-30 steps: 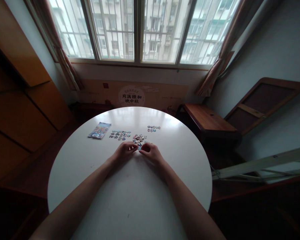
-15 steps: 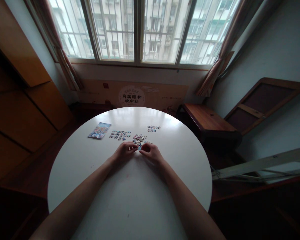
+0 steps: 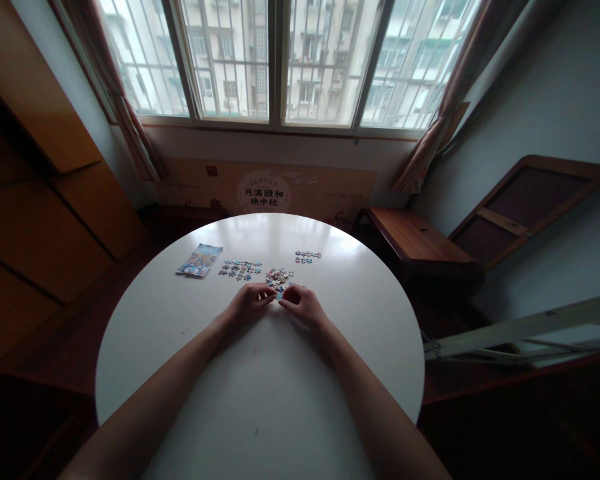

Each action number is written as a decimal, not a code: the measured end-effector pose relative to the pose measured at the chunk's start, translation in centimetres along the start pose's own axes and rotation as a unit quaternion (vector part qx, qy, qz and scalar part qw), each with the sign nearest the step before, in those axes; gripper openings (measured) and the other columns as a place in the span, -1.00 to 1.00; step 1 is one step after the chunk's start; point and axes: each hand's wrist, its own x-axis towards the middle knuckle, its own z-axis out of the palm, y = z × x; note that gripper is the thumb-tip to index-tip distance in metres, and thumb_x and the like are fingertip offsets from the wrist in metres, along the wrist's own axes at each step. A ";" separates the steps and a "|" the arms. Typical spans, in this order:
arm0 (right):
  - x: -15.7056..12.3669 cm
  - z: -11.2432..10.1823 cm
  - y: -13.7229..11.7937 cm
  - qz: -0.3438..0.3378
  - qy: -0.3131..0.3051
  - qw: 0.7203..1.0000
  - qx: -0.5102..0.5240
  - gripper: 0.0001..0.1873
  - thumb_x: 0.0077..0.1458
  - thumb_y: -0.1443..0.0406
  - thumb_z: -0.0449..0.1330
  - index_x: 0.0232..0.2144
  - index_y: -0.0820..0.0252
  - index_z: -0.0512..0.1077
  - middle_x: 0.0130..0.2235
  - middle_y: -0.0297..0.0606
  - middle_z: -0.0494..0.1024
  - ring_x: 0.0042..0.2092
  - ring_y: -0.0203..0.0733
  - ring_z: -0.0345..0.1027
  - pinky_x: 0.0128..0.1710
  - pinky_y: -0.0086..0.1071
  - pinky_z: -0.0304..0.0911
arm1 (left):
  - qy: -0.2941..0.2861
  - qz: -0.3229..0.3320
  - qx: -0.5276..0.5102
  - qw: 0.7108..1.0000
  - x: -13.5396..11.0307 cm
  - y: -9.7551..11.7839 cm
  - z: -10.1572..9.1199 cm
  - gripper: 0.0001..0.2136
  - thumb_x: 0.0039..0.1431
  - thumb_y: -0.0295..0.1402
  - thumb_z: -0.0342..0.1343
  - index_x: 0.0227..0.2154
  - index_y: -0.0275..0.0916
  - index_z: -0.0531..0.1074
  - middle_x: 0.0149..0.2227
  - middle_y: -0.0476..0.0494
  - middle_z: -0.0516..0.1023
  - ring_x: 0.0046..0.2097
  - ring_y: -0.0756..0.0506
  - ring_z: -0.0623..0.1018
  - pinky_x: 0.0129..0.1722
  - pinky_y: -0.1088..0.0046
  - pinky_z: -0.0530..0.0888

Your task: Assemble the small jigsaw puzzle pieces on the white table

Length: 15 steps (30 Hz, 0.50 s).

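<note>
Both of my hands rest near the middle of a round white table (image 3: 190, 373). My left hand (image 3: 249, 303) and my right hand (image 3: 303, 305) have their fingers curled and pinched together, fingertips almost meeting over small jigsaw pieces (image 3: 279, 293). A loose pile of puzzle pieces (image 3: 278, 275) lies just beyond the fingertips. Another spread of pieces (image 3: 239, 269) sits to the left, and a small group (image 3: 307, 256) lies farther back on the right. A colourful picture card (image 3: 200, 260) lies at the far left of the pieces.
A dark wooden bench (image 3: 415, 243) stands to the right of the table. Wooden cabinets (image 3: 40, 200) line the left wall. A barred window (image 3: 280, 60) with curtains runs along the back. A pale ladder-like frame (image 3: 525, 330) leans at the right.
</note>
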 end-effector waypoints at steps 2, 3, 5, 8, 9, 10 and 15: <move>0.0 0.0 0.0 0.001 0.000 1.000 0.002 -0.87 -0.06 0.27 0.23 -0.47 0.25 0.42 -0.49 -0.32 0.45 -0.45 -0.31 0.27 -0.43 -0.46 0.18 | 0.001 -0.002 -0.001 1.000 0.0 0.0 0.0 -0.83 0.13 -0.33 0.10 -0.37 -0.31 0.54 -0.43 -0.11 0.56 -0.48 0.05 0.42 -0.47 0.58 0.34; 0.0 0.0 0.0 0.002 0.000 1.000 0.001 -0.87 -0.06 0.27 0.23 -0.47 0.25 0.42 -0.49 -0.32 0.45 -0.45 -0.31 0.27 -0.43 -0.46 0.18 | 0.002 -0.003 0.000 1.000 0.0 0.0 0.0 -0.83 0.13 -0.33 0.10 -0.37 -0.31 0.54 -0.44 -0.10 0.56 -0.48 0.05 0.42 -0.48 0.58 0.34; 0.0 0.0 0.0 0.003 0.001 1.000 -0.001 -0.87 -0.07 0.27 0.23 -0.47 0.25 0.42 -0.49 -0.32 0.45 -0.45 -0.31 0.26 -0.43 -0.46 0.18 | 0.003 -0.004 0.001 1.000 0.0 0.0 0.0 -0.84 0.13 -0.33 0.11 -0.38 -0.32 0.53 -0.45 -0.10 0.55 -0.48 0.05 0.42 -0.48 0.58 0.34; 0.0 0.0 -0.1 0.003 0.003 1.000 -0.002 -0.88 -0.07 0.28 0.23 -0.47 0.25 0.42 -0.49 -0.32 0.45 -0.45 -0.31 0.26 -0.43 -0.46 0.18 | 0.006 -0.006 0.004 1.000 0.0 0.1 0.0 -0.84 0.13 -0.34 0.11 -0.39 -0.32 0.52 -0.46 -0.08 0.54 -0.49 0.05 0.42 -0.49 0.59 0.33; 0.0 0.0 -0.1 0.003 0.003 1.000 -0.003 -0.88 -0.07 0.28 0.23 -0.48 0.25 0.42 -0.49 -0.32 0.45 -0.45 -0.31 0.26 -0.43 -0.46 0.18 | 0.007 -0.008 0.004 1.000 0.0 0.1 0.0 -0.85 0.13 -0.35 0.11 -0.40 -0.32 0.52 -0.46 -0.08 0.54 -0.49 0.05 0.42 -0.49 0.59 0.33; -0.1 0.0 -0.1 0.002 0.003 1.000 -0.003 -0.88 -0.07 0.28 0.23 -0.48 0.25 0.42 -0.49 -0.32 0.45 -0.45 -0.31 0.26 -0.43 -0.45 0.18 | 0.009 -0.009 0.005 1.000 0.0 0.1 0.0 -0.85 0.13 -0.35 0.11 -0.40 -0.32 0.52 -0.47 -0.08 0.54 -0.49 0.06 0.41 -0.49 0.59 0.33; -0.1 0.0 0.1 -0.009 0.005 1.000 0.000 -0.87 -0.05 0.29 0.22 -0.47 0.29 0.42 -0.48 -0.29 0.45 -0.44 -0.29 0.26 -0.42 -0.44 0.18 | 0.008 -0.011 0.002 1.000 0.0 0.5 0.0 -0.85 0.13 -0.37 0.10 -0.38 -0.35 0.52 -0.46 -0.09 0.53 -0.48 0.05 0.42 -0.47 0.58 0.32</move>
